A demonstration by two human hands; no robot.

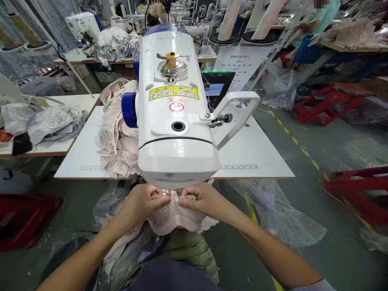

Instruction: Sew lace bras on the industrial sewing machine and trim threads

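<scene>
A pale pink lace bra [165,218] hangs over the near side of a white sewing machine [177,133], its top edge under the machine head. My left hand [147,201] pinches it left of the centre, thumb and fingers pressed together. On the other side of the centre, my right hand [200,199] grips the same bra in a like pinch. The machine head hides the needle and most of the stitching area. More pale pink fabric [121,242] hangs below my left forearm.
Left of the machine, a heap of pale pink bras [118,137] lies on the white table [257,153]. A control screen [216,89] stands behind the machine. Red stools [360,194] are on both sides. Clear plastic [275,214] lies low at right. Another person's arm [309,26] shows far right.
</scene>
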